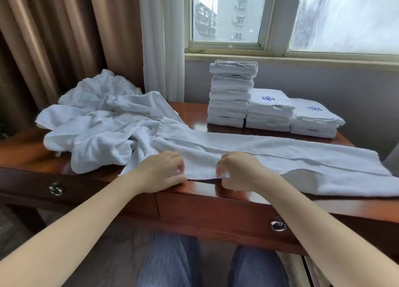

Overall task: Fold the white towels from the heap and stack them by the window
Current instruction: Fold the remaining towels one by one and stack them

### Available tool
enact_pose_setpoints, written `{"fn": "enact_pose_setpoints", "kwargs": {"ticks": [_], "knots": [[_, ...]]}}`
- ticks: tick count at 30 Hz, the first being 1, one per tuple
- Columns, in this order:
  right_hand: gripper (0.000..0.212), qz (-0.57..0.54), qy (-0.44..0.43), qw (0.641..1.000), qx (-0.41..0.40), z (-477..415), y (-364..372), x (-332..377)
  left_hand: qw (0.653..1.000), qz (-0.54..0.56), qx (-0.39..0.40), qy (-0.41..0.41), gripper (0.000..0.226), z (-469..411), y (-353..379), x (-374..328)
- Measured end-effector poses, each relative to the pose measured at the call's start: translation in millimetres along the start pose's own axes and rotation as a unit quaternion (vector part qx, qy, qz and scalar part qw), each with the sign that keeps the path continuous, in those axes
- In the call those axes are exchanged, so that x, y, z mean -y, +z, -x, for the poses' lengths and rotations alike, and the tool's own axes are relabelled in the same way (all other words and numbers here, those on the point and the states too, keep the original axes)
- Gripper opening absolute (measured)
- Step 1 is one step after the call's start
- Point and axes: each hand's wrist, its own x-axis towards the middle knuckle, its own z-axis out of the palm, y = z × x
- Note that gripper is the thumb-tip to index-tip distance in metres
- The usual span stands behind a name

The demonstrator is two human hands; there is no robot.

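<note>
Your right hand has its fingers curled down on the near edge of the towel, pinching a small fold of white cloth against the thumb. Your left hand is just beside it on the same edge, fingers bent onto the cloth and thumb lying along the desk. It appears to be pinching too, though its fingertips are partly hidden.

The towel lies stretched in a long band across the front of the desk. Its left end is tucked against the heap, and its right end runs to the picture's border. The near edge sits close to the desk's front rim, so only a thin strip of bare wood lies in front of your hands.

The heap fills the left half of the desk and reaches back to the curtain.

At the back, under the window, three piles stand side by side and touching:
- a tall stack
- a middle stack
- a low stack

A narrow band of bare wood separates them from the towel's far edge. A wider patch lies open between the heap and the tall stack.

Two drawer pulls hang below the rim.
</note>
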Motion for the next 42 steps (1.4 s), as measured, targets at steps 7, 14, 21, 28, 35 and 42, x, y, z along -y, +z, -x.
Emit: {"fn": "enact_pose_setpoints", "kwargs": {"ticks": [7, 14, 21, 28, 35, 42], "knots": [[0.014, -0.101, 0.028, 0.994, -0.02, 0, -9, 4, 1.0, 0.012, -0.014, 0.002, 0.014, 10, -7, 3], [0.009, -0.204, 0.073, 0.975, -0.04, -7, -20, -2, 0.994, 0.028, -0.069, -0.075, 0.015, -5, -23, 18], [0.013, -0.088, 0.127, 0.967, -0.203, -31, -34, -21, 0.986, -0.007, -0.152, -0.063, 0.02, -48, -48, 30], [0.023, 0.012, 0.134, 0.96, -0.244, -82, -34, -64, 0.981, -0.071, -0.177, -0.04, 0.028, -117, -67, 48], [0.026, 0.019, 0.112, 0.973, -0.2, -123, 3, -94, 0.985, -0.11, -0.103, -0.08, 0.028, -163, -27, 81], [0.032, -0.02, 0.115, 0.978, -0.172, -139, 42, -109, 0.98, -0.048, -0.164, -0.107, 0.016, -151, 20, 95]]}}
